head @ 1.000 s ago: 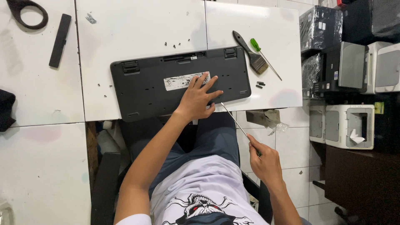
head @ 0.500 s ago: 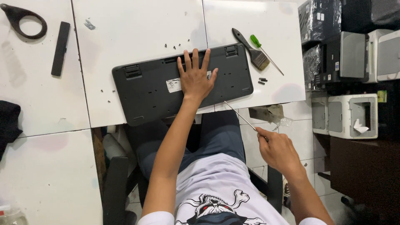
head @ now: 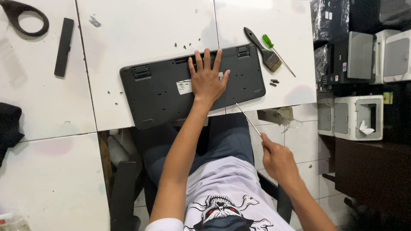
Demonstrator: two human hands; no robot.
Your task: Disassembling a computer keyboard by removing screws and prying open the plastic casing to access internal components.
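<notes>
A black keyboard [head: 162, 92] lies upside down on the white table [head: 141, 30], its back facing up, with a pale label near the middle. My left hand [head: 207, 79] rests flat on it, fingers spread, next to the label. My right hand [head: 278, 160] is off the table's edge, above my lap, closed on a thin metal rod or screwdriver shaft [head: 247, 119] whose tip points toward the keyboard's near right corner.
A paint brush [head: 263, 49] and a green-handled screwdriver [head: 277, 53] lie right of the keyboard, with small black screws [head: 274, 82] beside them. A black bar [head: 64, 46] and a black loop [head: 23, 19] lie far left. Printers [head: 357, 115] stand at the right.
My left hand slid up from the keyboard's lower edge to its middle and spread flat. The right hand with the thin tool stayed beside the near right corner.
</notes>
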